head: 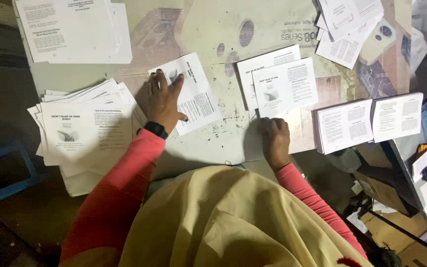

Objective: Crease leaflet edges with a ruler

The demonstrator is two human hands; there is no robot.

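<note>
Head view: cardboard-covered table (233,29) strewn with leaflets; left hand (164,101) flat on one leaflet (193,94), right hand (274,141) curled closed.

Bright overhead light on the table (223,29), dark left edge, soft shadows, slight blur

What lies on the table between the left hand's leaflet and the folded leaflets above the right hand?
Only bare, speckled table. The head view shows no paper between the leaflet under the left hand and the folded leaflets above the right hand.

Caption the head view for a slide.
Left hand flat on a printed leaflet, right hand closed beside two more leaflets, stacks of leaflets on the worktable.
</note>
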